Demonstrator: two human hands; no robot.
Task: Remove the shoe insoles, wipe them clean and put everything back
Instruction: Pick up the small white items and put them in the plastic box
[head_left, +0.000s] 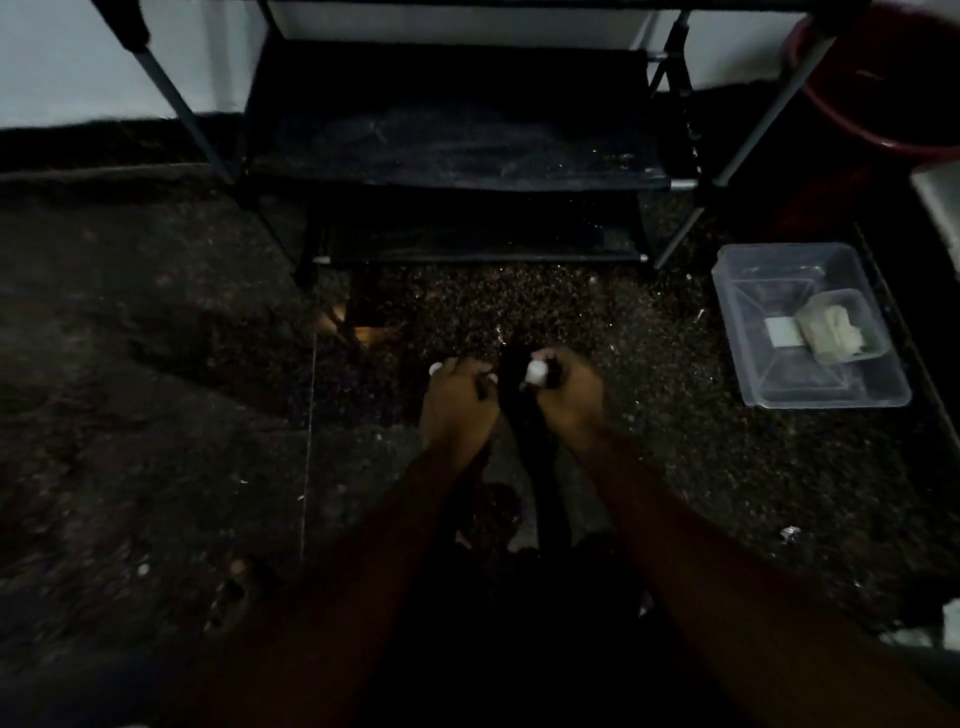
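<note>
Centre of view, above a speckled floor (156, 364): a long dark strip (524, 415), running from between the hands toward 6 o'clock. Too dim to tell insole from shoe part. Gripped near its top by the right hand (571, 400), fingers clenched round it together with a small white wad (537, 371). Touching at 9 o'clock, the left hand (457, 405), fingers curled on the strip's edge, with a white bit (435, 369) at the fingertips. At 3 o'clock, well apart, a clear plastic tub (826, 401) holding a smaller tub of pale folded wipes (831, 332). At 12 o'clock, a black shoe rack (457, 156). At 1 o'clock, a red bucket (841, 104).
</note>
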